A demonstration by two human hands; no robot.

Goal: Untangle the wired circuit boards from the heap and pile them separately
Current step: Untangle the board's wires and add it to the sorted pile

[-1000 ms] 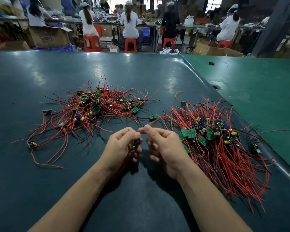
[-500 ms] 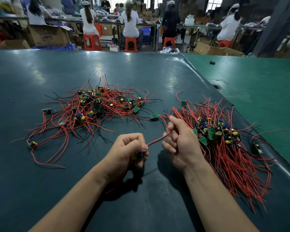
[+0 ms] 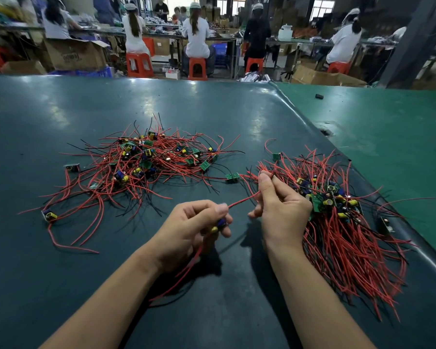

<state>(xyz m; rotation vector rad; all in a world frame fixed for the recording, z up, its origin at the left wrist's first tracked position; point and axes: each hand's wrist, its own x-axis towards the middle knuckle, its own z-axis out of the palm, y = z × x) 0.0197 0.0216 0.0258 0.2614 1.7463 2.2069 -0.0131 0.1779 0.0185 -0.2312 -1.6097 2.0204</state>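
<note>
A tangled heap (image 3: 146,162) of small green circuit boards with red and black wires lies left of centre on the dark mat. A second pile (image 3: 345,222), with its red wires combed toward me, lies at the right. My left hand (image 3: 194,227) grips one small circuit board (image 3: 219,224) with blue and yellow parts. A red wire (image 3: 242,201) runs taut from it up to my right hand (image 3: 280,210), which pinches that wire in curled fingers beside the right pile. More wires of the held board hang below my left hand.
Loose boards lie apart: one (image 3: 232,177) between the piles, one (image 3: 72,168) and another (image 3: 49,215) at the left. The mat's raised edge (image 3: 312,127) runs diagonally at the right, with a green table (image 3: 388,137) beyond. Seated workers (image 3: 195,34) are at the benches behind.
My hands were close together around the board. The right hand has since moved up and right, drawing a red wire out straight, while the left hand stayed holding the board.
</note>
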